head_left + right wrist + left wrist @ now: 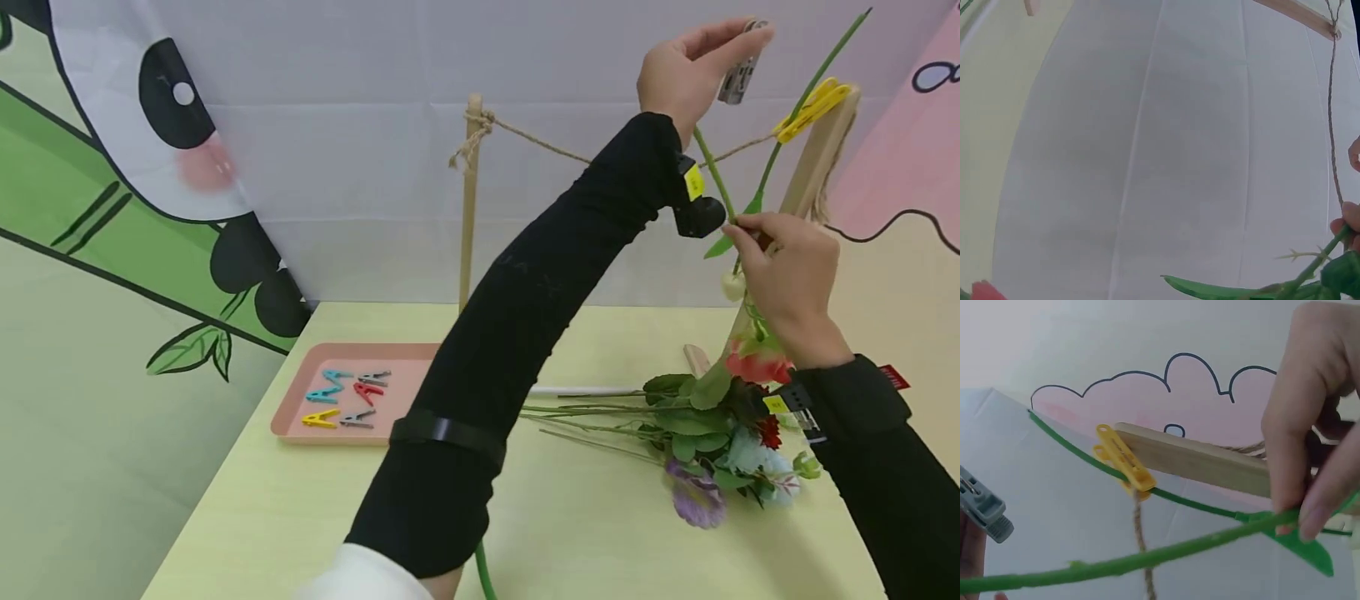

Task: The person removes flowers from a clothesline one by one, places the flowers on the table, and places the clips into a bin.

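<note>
My left hand (682, 79), raised at the top, pinches a grey clothespin (738, 77) between thumb and fingers. In the left wrist view the clothespin (984, 503) is at the left edge. Below it, my right hand (795, 279) pinches a green flower stem (714, 171) with thumb and fingertips. That stem's upper part passes behind my left wrist in the head view. A yellow clothespin (813, 108) clamps another green stem (831, 57) to the rope (536, 142) by the right post. A pink flower (757, 360) hangs under my right hand.
Two wooden posts, left (471, 208) and right (821, 158), carry the rope. A pink tray (288, 417) holds several coloured clothespins. Artificial flowers with a purple bloom (697, 496) and long stems lie on the table (600, 517) at right.
</note>
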`<state>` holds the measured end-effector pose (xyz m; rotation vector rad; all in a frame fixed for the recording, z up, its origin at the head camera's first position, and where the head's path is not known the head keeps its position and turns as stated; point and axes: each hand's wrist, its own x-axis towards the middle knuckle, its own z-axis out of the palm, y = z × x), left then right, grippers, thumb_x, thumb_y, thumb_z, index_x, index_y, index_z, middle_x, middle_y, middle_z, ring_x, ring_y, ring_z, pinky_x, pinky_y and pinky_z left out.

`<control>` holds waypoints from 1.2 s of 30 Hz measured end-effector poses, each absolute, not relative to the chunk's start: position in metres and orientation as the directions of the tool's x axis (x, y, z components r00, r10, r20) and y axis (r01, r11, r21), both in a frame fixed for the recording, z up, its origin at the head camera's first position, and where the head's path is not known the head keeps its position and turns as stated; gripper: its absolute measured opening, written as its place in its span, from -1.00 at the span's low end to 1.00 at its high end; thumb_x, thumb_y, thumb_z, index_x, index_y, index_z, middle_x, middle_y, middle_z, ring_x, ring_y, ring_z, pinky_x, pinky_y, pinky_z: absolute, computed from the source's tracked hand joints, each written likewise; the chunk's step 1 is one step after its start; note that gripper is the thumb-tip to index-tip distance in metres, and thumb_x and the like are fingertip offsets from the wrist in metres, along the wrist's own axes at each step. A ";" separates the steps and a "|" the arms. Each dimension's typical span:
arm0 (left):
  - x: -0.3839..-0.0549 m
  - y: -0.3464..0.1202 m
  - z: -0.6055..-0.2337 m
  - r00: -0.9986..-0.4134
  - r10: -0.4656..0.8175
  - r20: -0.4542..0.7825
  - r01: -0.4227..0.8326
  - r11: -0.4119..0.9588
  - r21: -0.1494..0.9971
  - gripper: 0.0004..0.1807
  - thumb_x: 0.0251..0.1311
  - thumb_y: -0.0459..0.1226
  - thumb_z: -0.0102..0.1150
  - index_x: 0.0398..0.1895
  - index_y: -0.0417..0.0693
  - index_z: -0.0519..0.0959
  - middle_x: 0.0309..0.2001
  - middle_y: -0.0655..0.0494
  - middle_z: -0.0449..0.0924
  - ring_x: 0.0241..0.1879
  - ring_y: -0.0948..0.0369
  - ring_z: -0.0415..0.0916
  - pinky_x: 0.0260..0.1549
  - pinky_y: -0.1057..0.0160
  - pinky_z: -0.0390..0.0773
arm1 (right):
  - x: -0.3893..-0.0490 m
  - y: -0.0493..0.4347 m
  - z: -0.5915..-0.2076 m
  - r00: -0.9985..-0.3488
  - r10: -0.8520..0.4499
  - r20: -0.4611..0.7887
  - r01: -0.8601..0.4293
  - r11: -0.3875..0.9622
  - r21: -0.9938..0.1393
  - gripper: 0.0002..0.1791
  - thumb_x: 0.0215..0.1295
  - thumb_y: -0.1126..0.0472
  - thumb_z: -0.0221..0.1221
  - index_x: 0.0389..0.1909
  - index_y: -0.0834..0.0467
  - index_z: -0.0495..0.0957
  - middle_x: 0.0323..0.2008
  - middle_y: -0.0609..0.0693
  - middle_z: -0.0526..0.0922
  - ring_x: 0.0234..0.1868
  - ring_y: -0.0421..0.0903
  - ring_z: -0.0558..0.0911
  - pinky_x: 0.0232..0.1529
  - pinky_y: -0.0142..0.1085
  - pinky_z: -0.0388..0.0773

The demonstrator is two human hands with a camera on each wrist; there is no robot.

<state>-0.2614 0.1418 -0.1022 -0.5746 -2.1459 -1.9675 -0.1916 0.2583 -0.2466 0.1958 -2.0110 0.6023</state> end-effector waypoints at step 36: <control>-0.271 -0.185 -0.332 -0.870 0.461 0.173 0.468 0.665 0.581 -0.60 0.01 -0.25 0.32 -0.03 -0.14 0.57 -0.11 -0.08 0.61 -0.08 0.04 0.52 0.01 0.03 0.46 | -0.225 0.275 -0.371 -0.481 -0.790 0.379 -0.580 0.611 0.538 -0.87 -0.07 0.37 0.29 -0.46 0.20 0.55 -0.52 0.05 0.53 -0.38 -0.02 0.39 -0.31 -0.22 0.37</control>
